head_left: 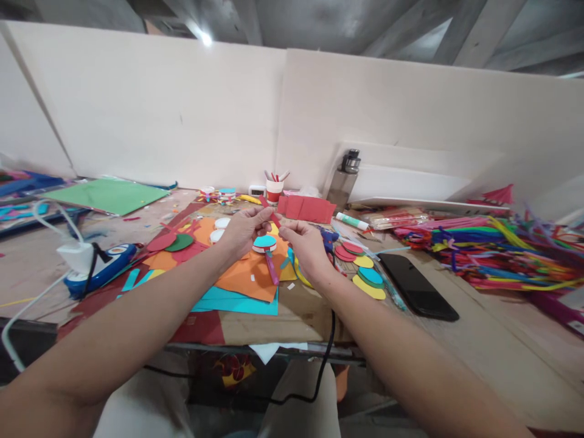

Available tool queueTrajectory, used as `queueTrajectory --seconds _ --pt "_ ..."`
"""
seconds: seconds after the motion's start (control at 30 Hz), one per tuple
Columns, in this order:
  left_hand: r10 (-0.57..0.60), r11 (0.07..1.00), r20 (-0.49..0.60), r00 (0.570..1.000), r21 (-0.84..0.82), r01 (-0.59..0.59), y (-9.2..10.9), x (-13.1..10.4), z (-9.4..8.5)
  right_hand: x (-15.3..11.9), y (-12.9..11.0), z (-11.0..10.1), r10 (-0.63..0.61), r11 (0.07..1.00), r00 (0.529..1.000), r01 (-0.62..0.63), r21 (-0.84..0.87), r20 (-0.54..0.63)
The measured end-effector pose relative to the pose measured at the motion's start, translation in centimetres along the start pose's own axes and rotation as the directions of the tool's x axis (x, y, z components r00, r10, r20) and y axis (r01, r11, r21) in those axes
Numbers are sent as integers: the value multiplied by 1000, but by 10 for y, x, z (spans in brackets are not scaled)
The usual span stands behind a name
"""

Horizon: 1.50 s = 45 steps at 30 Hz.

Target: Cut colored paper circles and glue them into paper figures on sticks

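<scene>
My left hand [246, 230] and my right hand [306, 244] are raised over the middle of the table, fingers pinched together. Between them they hold a narrow red paper strip [272, 214], one hand at each part of it. Just below sits a small round piece with a blue top [264, 242] and a white and red side. A purple strip [272, 269] lies by it. Underneath are orange paper sheets [246, 281] and light blue sheets [255, 302]. Beside my right hand, a blue glue gun [328, 237] is partly hidden.
Coloured paper discs [368, 287] and a black phone [417, 286] lie on the right, before a heap of pipe cleaners [483, 255]. Red paper [308, 209], a paper cup of pens [274, 190] and a bottle [343, 182] stand behind. A power strip [103, 267] is left.
</scene>
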<state>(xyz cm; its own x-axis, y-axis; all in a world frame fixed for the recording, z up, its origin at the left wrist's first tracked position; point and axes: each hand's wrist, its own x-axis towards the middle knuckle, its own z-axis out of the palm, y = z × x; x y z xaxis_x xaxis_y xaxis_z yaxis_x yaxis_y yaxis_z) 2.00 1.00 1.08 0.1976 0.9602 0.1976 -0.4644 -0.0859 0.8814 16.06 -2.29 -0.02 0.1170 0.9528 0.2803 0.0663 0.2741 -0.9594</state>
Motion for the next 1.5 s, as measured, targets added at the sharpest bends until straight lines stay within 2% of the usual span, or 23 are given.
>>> queueTrajectory --seconds 0.5,0.67,0.77,0.9,1.17,1.3,1.5 --pt "-13 987 -165 986 -160 -13 11 9 -10 -2 1 1 -38 997 998 41 -61 48" --pt "-77 990 -36 996 -119 72 5 5 -6 -2 -1 0 10 1000 1000 -10 -23 4" --pt "-59 996 10 998 -62 60 2 1 -2 -1 0 0 7 1000 1000 -7 -4 -6" --pt "-28 1000 -17 999 -9 27 2 -1 -1 0 2 0 -8 1000 1000 8 -8 5" --pt "0 998 -133 991 -68 -9 11 6 -7 0 -1 -2 6 1000 1000 -6 -10 -4" --pt "7 999 -91 996 -34 -10 9 5 -5 1 -3 -3 -18 1000 1000 18 -15 15" --pt "-13 999 -35 999 38 14 5 -2 2 2 3 -2 -72 989 992 85 -121 105"
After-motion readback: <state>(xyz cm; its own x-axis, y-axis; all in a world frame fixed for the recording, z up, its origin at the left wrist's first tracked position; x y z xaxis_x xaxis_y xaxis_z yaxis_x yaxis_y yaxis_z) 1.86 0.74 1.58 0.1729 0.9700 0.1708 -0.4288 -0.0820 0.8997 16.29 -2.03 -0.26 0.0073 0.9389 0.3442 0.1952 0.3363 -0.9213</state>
